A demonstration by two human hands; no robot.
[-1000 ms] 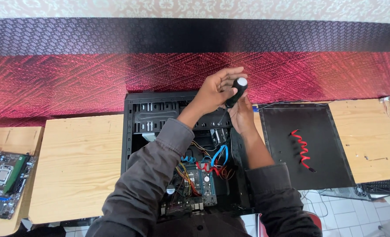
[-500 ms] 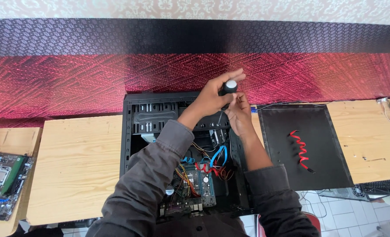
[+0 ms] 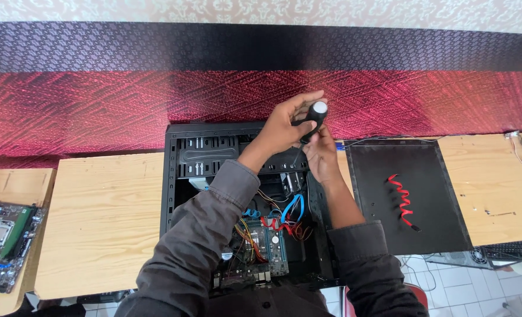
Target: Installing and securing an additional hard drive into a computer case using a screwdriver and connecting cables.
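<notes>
- Black screwdriver point(image 3: 312, 120) with a white cap stands over the far right corner of the open computer case point(image 3: 178, 176), shaft pointing down into it.
- Left hand point(image 3: 287, 123) is curled around the handle, fingers closed on it.
- Right hand point(image 3: 321, 157) sits just below, at the case's right wall; fingers bent near the shaft, grip unclear.
- Red cable point(image 3: 403, 199) lies on the black side panel point(image 3: 443, 194), right of the case.
- Green circuit board point(image 3: 2, 243) lies far left of the case.

The screwdriver point(image 3: 311, 120) tip is hidden behind the right hand point(image 3: 321, 157).
</notes>
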